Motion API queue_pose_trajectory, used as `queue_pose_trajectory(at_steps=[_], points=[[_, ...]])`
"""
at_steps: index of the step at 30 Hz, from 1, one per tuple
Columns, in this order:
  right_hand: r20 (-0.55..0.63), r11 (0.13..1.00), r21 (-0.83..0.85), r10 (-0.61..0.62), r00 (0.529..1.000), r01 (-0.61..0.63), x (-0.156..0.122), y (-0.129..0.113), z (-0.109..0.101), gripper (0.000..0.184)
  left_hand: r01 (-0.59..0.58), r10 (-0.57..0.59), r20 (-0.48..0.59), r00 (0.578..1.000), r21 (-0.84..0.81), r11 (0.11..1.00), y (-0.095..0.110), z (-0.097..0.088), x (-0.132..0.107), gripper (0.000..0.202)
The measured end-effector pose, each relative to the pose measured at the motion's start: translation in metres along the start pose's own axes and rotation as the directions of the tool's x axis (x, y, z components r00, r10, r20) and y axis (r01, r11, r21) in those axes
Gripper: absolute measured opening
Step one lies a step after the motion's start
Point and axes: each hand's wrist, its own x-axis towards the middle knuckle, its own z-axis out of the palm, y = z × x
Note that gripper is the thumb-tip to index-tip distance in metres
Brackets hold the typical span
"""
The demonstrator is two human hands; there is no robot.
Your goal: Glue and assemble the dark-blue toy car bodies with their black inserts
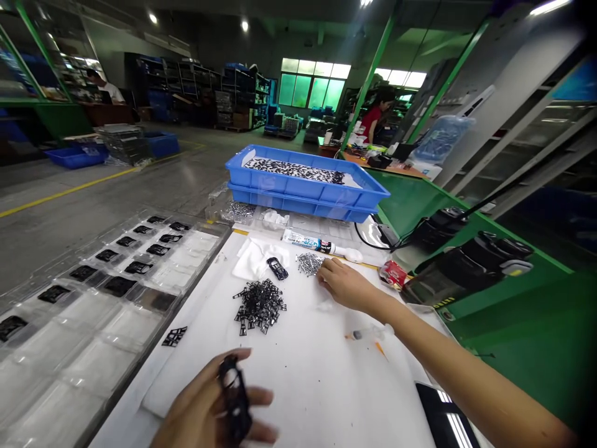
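My left hand (pixel 205 404), blurred at the bottom of the view, holds a black toy car body (pixel 234 398) with window openings, tilted on its side. My right hand (pixel 336 280) reaches to the right edge of a pile of small silvery metal parts (pixel 308 264), its fingers bent together; whatever is between them is hidden. Left of that pile, a black toy car shell (pixel 277 268) lies at the edge of a crumpled white cloth (pixel 254 258). Nearer me is a heap of small black plastic frames (pixel 260 305). A flat black lattice piece (pixel 174 336) lies by the table's left edge.
A clear compartment tray (pixel 79 336) with black car parts stands left. Stacked blue bins (pixel 303 202) rise at the back, behind a glue tube (pixel 308 241). A syringe (pixel 368 333), a phone (pixel 443 414) and a dark jug (pixel 466 270) are right. Two people sit farther off.
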Motion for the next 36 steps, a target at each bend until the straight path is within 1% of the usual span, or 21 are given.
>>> queue_pose_trajectory(at_steps=[1,3,5,6,8,9,10,12,13,15,17,20,22,23,24,25,27,29,31,33,36], points=[[-0.035,0.999,0.032,0.018,0.999,-0.017,-0.001,0.000,-0.004,0.026,-0.022,0.023,0.049,0.999,-0.004,1.000,0.003,0.022,0.005,0.059],[-0.121,0.991,0.115,0.086,0.989,-0.072,-0.007,-0.002,-0.019,0.025,-0.088,0.086,0.081,0.993,0.024,0.996,0.010,0.061,0.014,0.049],[-0.217,0.967,0.209,0.190,0.957,-0.145,-0.025,-0.010,-0.041,0.025,-0.121,0.111,0.184,0.977,0.039,0.992,0.015,0.086,0.023,0.039],[-0.265,0.950,0.252,0.249,0.932,-0.182,-0.038,-0.018,-0.053,0.027,-0.130,0.116,0.248,0.962,0.042,0.991,0.016,0.093,0.029,0.034],[-0.341,0.909,0.342,0.357,0.869,-0.239,-0.068,-0.043,-0.072,0.033,-0.138,0.112,0.381,0.918,0.044,0.989,0.013,0.098,0.039,0.026],[-0.355,0.880,0.403,0.402,0.844,-0.250,-0.083,-0.059,-0.076,0.035,-0.134,0.101,0.436,0.894,0.047,0.990,0.011,0.098,0.044,0.025],[-0.303,0.795,0.563,0.452,0.839,-0.225,-0.097,-0.075,-0.077,0.033,-0.130,0.092,0.479,0.873,0.047,0.990,0.007,0.097,0.049,0.025],[-0.111,0.566,0.796,0.485,0.868,-0.214,-0.116,-0.108,-0.065,0.032,-0.121,0.082,0.527,0.846,0.040,0.992,0.001,0.094,0.056,0.025],[-0.058,0.461,0.860,0.517,0.854,-0.220,-0.121,-0.120,-0.055,0.032,-0.116,0.081,0.533,0.842,0.033,0.993,-0.002,0.092,0.059,0.025],[0.039,0.299,0.917,0.593,0.804,-0.265,-0.123,-0.135,-0.030,0.033,-0.104,0.078,0.520,0.850,0.022,0.994,-0.008,0.089,0.060,0.028],[0.085,0.196,0.941,0.656,0.750,-0.277,-0.120,-0.138,-0.008,0.033,-0.085,0.061,0.498,0.865,0.025,0.996,-0.012,0.087,0.059,0.029],[0.120,0.118,0.958,0.663,0.739,-0.261,-0.116,-0.134,0.015,0.036,-0.069,0.032,0.463,0.886,0.064,0.996,-0.018,0.086,0.057,0.029],[0.124,0.115,0.955,0.685,0.718,-0.275,-0.116,-0.133,0.023,0.035,-0.100,0.055,0.428,0.902,0.083,0.991,-0.021,0.087,0.056,0.028],[0.103,0.138,0.950,0.709,0.698,-0.281,-0.117,-0.134,0.026,0.034,-0.125,0.078,0.412,0.908,0.090,0.988,-0.022,0.088,0.057,0.028],[0.066,0.178,0.942,0.732,0.678,-0.284,-0.117,-0.135,0.029,0.032,-0.151,0.102,0.400,0.911,0.093,0.984,-0.023,0.089,0.058,0.028],[0.016,0.234,0.931,0.742,0.670,-0.281,-0.118,-0.137,0.031,0.030,-0.174,0.122,0.394,0.911,0.099,0.980,-0.023,0.089,0.059,0.028],[-0.081,0.347,0.902,0.719,0.690,-0.256,-0.118,-0.140,0.036,0.025,-0.218,0.148,0.399,0.905,0.136,0.967,-0.024,0.090,0.060,0.028],[-0.146,0.417,0.878,0.699,0.700,-0.234,-0.116,-0.143,0.040,0.021,-0.264,0.168,0.421,0.891,0.183,0.947,-0.025,0.089,0.060,0.029],[-0.195,0.458,0.857,0.713,0.673,-0.237,-0.113,-0.146,0.044,0.019,-0.295,0.177,0.438,0.881,0.218,0.930,-0.026,0.087,0.059,0.028],[-0.187,0.449,0.854,0.738,0.649,-0.265,-0.111,-0.148,0.048,0.020,-0.306,0.180,0.441,0.879,0.232,0.923,-0.027,0.086,0.056,0.027],[-0.072,0.356,0.880,0.753,0.654,-0.314,-0.111,-0.152,0.056,0.025,-0.340,0.211,0.434,0.876,0.245,0.908,-0.028,0.085,0.051,0.025]])
